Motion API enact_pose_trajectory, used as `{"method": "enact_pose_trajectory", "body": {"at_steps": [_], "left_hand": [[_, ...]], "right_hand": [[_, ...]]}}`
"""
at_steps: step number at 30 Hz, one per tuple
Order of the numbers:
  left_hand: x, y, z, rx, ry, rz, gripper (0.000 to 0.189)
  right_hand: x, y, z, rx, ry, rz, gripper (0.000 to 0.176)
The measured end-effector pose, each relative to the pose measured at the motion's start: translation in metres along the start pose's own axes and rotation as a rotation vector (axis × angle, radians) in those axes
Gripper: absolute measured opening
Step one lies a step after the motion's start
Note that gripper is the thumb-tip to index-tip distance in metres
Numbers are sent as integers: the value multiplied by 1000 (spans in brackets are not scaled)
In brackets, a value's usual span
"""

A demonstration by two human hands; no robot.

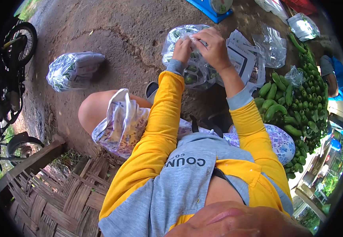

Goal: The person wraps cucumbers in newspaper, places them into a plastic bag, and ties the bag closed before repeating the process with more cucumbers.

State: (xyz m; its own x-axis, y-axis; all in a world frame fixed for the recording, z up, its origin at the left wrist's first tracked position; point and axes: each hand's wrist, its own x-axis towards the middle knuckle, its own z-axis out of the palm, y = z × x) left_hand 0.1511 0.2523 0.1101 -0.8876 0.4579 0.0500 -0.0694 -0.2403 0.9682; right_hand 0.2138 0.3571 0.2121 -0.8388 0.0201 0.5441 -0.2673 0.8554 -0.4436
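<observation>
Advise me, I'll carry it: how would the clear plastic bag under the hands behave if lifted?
The clear plastic bag likely sags, its film being crinkled. It may feel heavy, with what look like green bananas inside. Its glossy surface might slip.

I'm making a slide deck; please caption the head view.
Left hand and right hand pinch a green-filled clear plastic bag, near heaped green curved bananas.

left hand [182,49] and right hand [212,46] pinch a bag [173,36] on the ground [120,59], bananas [303,104] heaped toward the ground's right edge.
</observation>
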Motion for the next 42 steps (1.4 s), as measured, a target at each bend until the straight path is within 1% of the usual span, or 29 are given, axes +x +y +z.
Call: {"method": "enact_pose_trajectory", "body": {"at_steps": [1,3,4,5,8,9,12,13,16,17,20,23,24,26,29,32,35,38,39,41,42], "left_hand": [[-3,4,2,-51,9,-33,28],[2,19,0,-42,-27,-178,27],[1,23,-2,-34,-51,-261,27],[-2,29,-6,-34,-102,-191,30],[0,23,-5,-187,-125,-153,33],[-3,24,-9,-29,-115,-142,35],[9,15,-21,35,-351,-178,37],[9,19,-17,106,-300,-267,28],[9,31,-14,497,-375,177,14],[9,38,-13,682,-351,314,15],[6,43,-7,852,-225,467,17],[2,41,5,832,-3,533,15],[1,40,7,827,69,562,15],[0,41,10,778,124,607,19],[1,43,10,740,189,645,23],[0,57,8,988,259,754,20],[-9,72,11,1146,259,621,14],[-18,84,18,1314,168,339,18],[-22,89,19,1354,162,307,27],[-28,98,21,1390,60,160,31],[-32,99,23,1401,10,83,33]], "right_hand": [[-10,0,7,169,111,28,30],[-27,3,26,242,170,165,39],[-32,8,24,254,60,264,46],[-37,13,22,255,-53,362,52],[-27,34,5,209,-354,361,52],[-22,37,-5,226,-485,411,39],[-16,71,2,701,-683,516,23],[-11,72,0,800,-728,576,13],[-1,75,-6,739,-802,657,15],[0,74,-5,723,-790,652,15],[1,73,-4,665,-763,632,17],[5,68,-6,702,-822,713,23],[6,65,-8,735,-769,820,26],[13,53,-17,797,-651,1031,32],[15,69,7,605,-795,934,39],[3,53,10,888,-484,880,42],[11,45,11,638,-423,750,35],[34,24,-2,-157,-412,304,24],[32,23,1,-182,-357,192,22],[32,25,9,-234,-250,-34,19],[33,29,10,-249,-258,-74,18]]}}
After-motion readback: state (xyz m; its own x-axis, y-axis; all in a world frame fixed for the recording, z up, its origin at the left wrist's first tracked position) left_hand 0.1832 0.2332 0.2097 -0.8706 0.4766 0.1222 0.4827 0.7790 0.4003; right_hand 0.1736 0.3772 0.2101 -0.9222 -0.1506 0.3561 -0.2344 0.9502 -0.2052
